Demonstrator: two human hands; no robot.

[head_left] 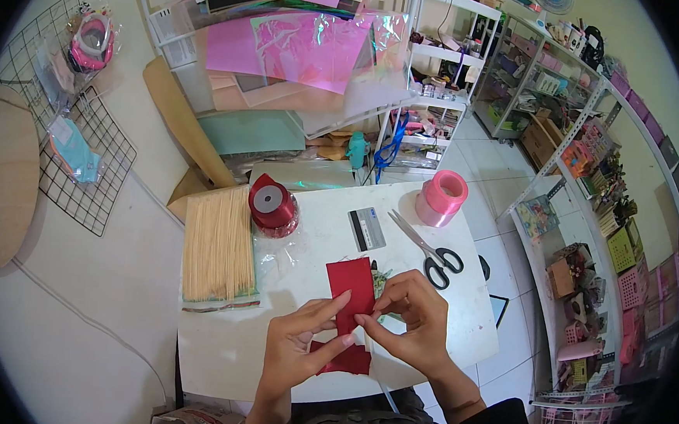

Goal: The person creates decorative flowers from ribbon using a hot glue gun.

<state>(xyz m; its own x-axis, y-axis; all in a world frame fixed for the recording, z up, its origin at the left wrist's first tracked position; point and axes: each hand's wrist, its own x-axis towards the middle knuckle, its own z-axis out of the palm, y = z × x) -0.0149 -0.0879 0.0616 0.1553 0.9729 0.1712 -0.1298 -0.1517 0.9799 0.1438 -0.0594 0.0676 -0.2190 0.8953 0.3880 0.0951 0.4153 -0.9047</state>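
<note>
A red piece of ribbon [351,279] is held up over the front part of the white table. My left hand [304,338] has its thumb and fingers on the ribbon's left side. At its right edge, the thumb and forefinger of my right hand [407,317] pinch the ribbon. Below my fingers lies more red ribbon [352,360] near the table's front edge. Behind my right hand is a small green and white bundle [382,281], partly hidden. Scissors [430,252] with black handles and a grey card [366,229] lie beyond the hands.
Wooden sticks in a bag [219,247] lie at the table's left, beside a dark red ribbon roll [272,208]. Pink ribbon rolls [441,199] stand at the back right of the white table [283,372]. Loaded shelves [570,249] line the right side.
</note>
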